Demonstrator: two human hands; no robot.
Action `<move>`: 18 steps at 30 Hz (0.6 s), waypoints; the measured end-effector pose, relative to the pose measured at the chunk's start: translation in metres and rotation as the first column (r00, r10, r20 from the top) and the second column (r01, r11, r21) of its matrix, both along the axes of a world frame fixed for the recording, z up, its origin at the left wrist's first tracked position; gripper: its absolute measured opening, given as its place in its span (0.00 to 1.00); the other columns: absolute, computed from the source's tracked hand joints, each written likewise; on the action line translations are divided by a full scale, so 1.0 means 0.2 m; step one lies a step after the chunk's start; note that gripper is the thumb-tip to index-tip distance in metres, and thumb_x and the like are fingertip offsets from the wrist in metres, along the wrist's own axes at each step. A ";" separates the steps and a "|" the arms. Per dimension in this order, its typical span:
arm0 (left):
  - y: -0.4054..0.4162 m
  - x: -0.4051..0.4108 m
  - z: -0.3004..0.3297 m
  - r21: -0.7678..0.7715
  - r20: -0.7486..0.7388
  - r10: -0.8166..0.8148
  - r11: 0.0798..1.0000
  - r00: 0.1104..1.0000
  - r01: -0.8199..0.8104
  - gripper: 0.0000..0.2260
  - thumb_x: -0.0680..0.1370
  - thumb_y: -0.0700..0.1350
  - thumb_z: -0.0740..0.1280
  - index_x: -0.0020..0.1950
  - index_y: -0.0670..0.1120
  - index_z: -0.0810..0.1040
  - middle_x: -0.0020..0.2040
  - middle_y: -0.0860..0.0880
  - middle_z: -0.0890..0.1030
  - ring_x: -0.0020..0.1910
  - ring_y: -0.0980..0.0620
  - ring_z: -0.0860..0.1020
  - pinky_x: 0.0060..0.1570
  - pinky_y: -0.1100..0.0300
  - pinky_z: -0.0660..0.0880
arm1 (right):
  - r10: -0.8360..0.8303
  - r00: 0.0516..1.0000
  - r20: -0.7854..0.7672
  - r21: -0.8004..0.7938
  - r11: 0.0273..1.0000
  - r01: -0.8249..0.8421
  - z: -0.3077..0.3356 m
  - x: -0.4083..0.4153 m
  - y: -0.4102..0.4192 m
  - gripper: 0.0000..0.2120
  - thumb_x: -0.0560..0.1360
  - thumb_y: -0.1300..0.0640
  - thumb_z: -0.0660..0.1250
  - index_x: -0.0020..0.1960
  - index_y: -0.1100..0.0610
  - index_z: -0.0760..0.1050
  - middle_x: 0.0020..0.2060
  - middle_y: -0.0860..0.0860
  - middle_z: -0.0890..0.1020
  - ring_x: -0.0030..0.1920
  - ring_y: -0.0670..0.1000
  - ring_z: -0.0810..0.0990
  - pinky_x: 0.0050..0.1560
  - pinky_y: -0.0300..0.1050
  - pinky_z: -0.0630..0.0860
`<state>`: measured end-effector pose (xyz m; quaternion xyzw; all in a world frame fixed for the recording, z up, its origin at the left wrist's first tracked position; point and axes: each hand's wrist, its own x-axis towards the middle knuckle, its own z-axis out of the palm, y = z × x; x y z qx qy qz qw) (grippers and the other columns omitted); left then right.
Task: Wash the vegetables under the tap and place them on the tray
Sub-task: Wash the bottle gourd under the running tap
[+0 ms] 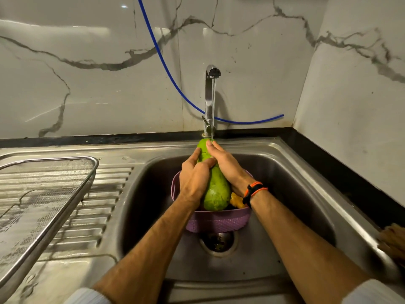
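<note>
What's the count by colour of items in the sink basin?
Green: 1, gourd
Purple: 1, basket
Orange-yellow: 1, vegetable, mostly hidden
Total: 3

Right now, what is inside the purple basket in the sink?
An orange-yellow vegetable shows inside the purple basket, behind the green gourd both hands hold. Anything more is covered by the gourd and hands.

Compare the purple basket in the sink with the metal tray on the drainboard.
The basket is purple plastic and round; the tray is steel mesh with a straight rim. The basket sits down in the sink bowl under the green gourd that both hands hold; the tray rests on the drainboard to the left. The basket holds vegetables; the tray shows none. Both are perforated so water can drain.
</note>
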<state>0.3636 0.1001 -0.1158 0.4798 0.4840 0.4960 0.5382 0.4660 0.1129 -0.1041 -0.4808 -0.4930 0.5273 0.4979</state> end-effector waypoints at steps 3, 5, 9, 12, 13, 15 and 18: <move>-0.02 0.01 0.01 0.041 -0.059 -0.049 0.998 0.997 0.051 0.38 0.62 0.58 0.72 0.73 0.59 0.71 0.58 0.54 0.83 0.56 0.52 0.82 0.60 0.48 0.78 | -0.040 0.999 -0.037 0.009 0.999 0.040 0.01 0.03 0.01 0.37 0.78 0.40 0.63 0.80 0.46 0.49 0.74 0.51 0.67 0.68 0.51 0.72 0.68 0.51 0.71; -0.02 0.00 0.04 0.032 -0.022 -0.055 0.998 0.998 0.056 0.28 0.71 0.54 0.71 0.71 0.54 0.75 0.59 0.52 0.84 0.56 0.52 0.82 0.60 0.48 0.78 | -0.071 0.994 -0.083 -0.008 0.997 0.071 0.00 0.05 -0.02 0.37 0.78 0.47 0.66 0.80 0.47 0.50 0.71 0.52 0.71 0.62 0.50 0.77 0.58 0.46 0.78; -0.01 -0.05 0.06 -0.103 0.168 0.067 0.993 0.983 -0.050 0.08 0.80 0.49 0.67 0.51 0.47 0.84 0.45 0.46 0.86 0.42 0.50 0.84 0.37 0.57 0.80 | -0.143 0.970 -0.196 -0.030 0.990 0.140 -0.01 0.07 -0.01 0.37 0.75 0.57 0.71 0.78 0.50 0.57 0.65 0.55 0.77 0.55 0.55 0.83 0.51 0.52 0.82; 0.00 -0.05 0.06 -0.169 0.261 0.054 0.986 0.964 -0.010 0.10 0.78 0.48 0.70 0.52 0.42 0.84 0.43 0.44 0.87 0.41 0.47 0.85 0.39 0.55 0.81 | -0.172 0.920 -0.353 -0.069 0.985 0.158 0.00 0.06 0.01 0.32 0.75 0.55 0.70 0.76 0.53 0.63 0.63 0.59 0.78 0.59 0.60 0.81 0.60 0.60 0.78; 0.01 -0.03 0.07 -0.193 0.304 -0.007 0.979 0.953 0.069 0.14 0.78 0.51 0.69 0.55 0.41 0.83 0.47 0.42 0.86 0.43 0.45 0.85 0.43 0.52 0.81 | -0.156 0.900 -0.406 -0.072 0.988 0.139 0.00 0.06 0.01 0.28 0.74 0.55 0.70 0.73 0.53 0.67 0.62 0.60 0.79 0.59 0.61 0.81 0.61 0.62 0.77; -0.01 0.00 0.08 -0.227 0.411 -0.110 0.949 0.905 0.219 0.18 0.80 0.53 0.64 0.59 0.41 0.81 0.48 0.41 0.85 0.44 0.43 0.85 0.46 0.49 0.80 | -0.122 0.897 -0.426 -0.054 0.993 0.109 0.00 0.05 -0.01 0.16 0.76 0.55 0.68 0.63 0.51 0.74 0.60 0.60 0.80 0.59 0.62 0.80 0.62 0.62 0.76; -0.02 0.01 0.08 -0.250 0.501 -0.150 0.918 0.853 0.308 0.19 0.82 0.54 0.61 0.65 0.42 0.77 0.48 0.41 0.85 0.42 0.44 0.84 0.43 0.50 0.79 | -0.150 0.923 -0.354 -0.035 0.988 0.147 0.00 0.06 -0.02 0.20 0.79 0.56 0.64 0.70 0.49 0.70 0.65 0.53 0.77 0.62 0.54 0.79 0.65 0.54 0.75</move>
